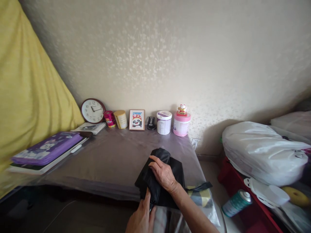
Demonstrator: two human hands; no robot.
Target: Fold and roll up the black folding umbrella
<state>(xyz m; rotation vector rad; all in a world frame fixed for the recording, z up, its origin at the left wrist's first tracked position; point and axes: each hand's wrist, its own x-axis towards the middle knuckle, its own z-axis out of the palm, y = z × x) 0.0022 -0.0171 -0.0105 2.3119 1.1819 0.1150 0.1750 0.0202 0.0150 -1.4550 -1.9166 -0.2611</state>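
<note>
A black folding umbrella (178, 173), its fabric loose and bunched, is at the front right edge of the table. My left hand (142, 213) is closed around its lower end, where a bit of shiny black handle shows by the fingers. My right hand (162, 173) lies over the fabric from above, fingers curled round a fold and pressing it. A black strap (202, 186) sticks out to the right from the umbrella. Below my right forearm is a clear plastic bag (211, 207) with something yellow and grey in it.
Along the wall stand a clock (93, 110), tins, a framed panda picture (137, 119) and a lucky cat figurine (182, 110) on a pink canister (181, 125). A purple case (48, 147) lies at left. Right of the table are a spray can (236, 203) and a white bag (262, 152).
</note>
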